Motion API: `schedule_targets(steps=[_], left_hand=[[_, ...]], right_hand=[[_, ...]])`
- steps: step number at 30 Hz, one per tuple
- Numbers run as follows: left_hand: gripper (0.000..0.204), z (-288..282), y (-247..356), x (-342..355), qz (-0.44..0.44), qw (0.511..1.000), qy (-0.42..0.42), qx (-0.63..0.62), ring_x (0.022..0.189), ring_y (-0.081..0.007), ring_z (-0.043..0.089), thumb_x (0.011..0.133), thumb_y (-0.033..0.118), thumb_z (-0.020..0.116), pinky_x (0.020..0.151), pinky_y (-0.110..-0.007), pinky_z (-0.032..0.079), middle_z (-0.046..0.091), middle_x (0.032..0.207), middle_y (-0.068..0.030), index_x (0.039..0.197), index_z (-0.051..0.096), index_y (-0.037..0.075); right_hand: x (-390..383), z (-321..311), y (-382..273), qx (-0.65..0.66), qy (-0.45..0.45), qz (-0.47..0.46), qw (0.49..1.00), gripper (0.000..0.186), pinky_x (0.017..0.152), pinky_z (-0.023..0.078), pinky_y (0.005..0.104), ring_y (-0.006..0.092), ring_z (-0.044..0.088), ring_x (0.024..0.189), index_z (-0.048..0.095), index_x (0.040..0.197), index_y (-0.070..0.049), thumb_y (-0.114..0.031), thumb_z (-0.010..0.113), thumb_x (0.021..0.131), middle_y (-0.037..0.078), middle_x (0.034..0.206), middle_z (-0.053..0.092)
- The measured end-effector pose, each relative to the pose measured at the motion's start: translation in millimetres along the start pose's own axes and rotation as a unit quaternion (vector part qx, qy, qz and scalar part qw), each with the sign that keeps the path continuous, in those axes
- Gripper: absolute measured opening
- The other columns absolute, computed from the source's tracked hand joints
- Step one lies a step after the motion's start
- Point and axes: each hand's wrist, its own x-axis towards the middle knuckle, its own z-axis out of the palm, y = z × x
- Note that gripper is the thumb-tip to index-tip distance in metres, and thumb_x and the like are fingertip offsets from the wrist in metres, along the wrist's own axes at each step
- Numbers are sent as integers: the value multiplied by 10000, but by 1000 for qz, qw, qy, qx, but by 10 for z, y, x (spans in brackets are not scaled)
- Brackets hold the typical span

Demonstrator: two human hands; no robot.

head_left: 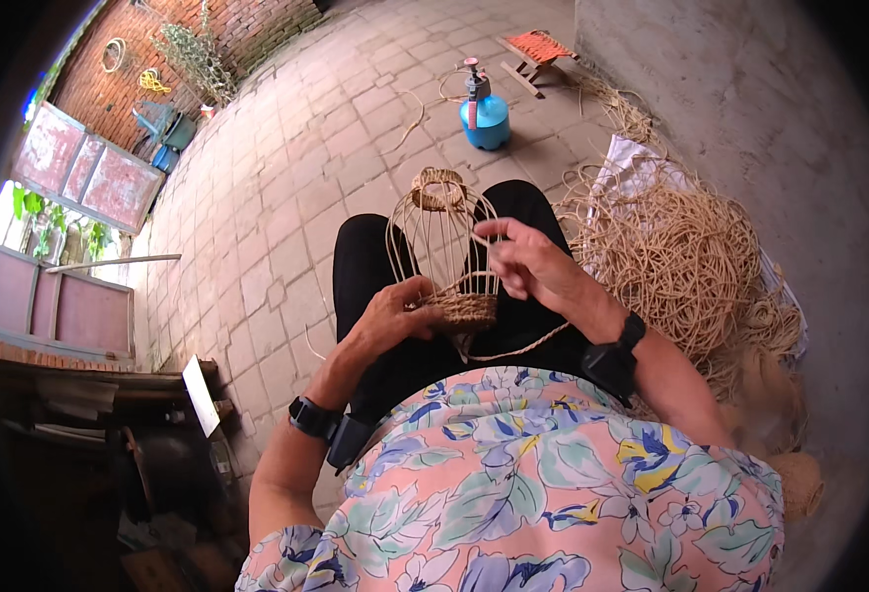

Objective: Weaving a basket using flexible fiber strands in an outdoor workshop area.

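Head view, your left hand (402,311) closed on the near end of a ribbed basket (467,313) above your lap, your right hand (536,264) half-curled by its ribs, any grip impossible to tell, heaped cord (696,261) on your right.

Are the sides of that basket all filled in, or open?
Partly open: the basket has tight weaving by the left hand, but gaps show from there to the woven ring.

Open-ribbed basket (467,313), tan, partly woven, between the knees (358,266).
Slim bare ribs (434,247) bow from braided ring (438,202), far end, to dense woven band (470,316), near end; loose cord (523,350) trails right.
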Motion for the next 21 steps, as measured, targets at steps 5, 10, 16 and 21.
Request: schedule_targets(steps=[5,10,16,21], left_hand=[[274,44,-57,-33,23,998,24,48,671,-193,669,823,190,675,641,-291,521,668,863,-110,1024,603,19],[242,241,268,-172,172,917,211,290,735,-243,667,830,143,643,652,-318,517,663,882,-147,1037,605,23],[213,290,365,35,247,931,134,232,680,-205,644,881,67,558,621,-293,499,634,762,-119,1090,585,32],[214,284,351,73,52,994,48,83,664,-112,608,903,90,523,577,-282,505,613,748,-71,1104,589,60]], right_hand=[[-421,-251,-139,-254,32,112,960,186,376,321,147,5,441,451,555,1039,-39,-184,563,925,-31,650,545],[-618,-488,-155,-271,104,86,953,141,373,309,161,6,429,432,568,927,-68,-196,617,894,-46,631,541],[-531,-648,31,-335,135,-34,932,124,405,338,184,21,441,484,582,953,-55,-133,621,865,-49,639,518],[-1036,-2023,143,-211,499,-103,834,224,466,374,252,82,472,543,621,1001,-3,-131,635,818,16,699,568]])
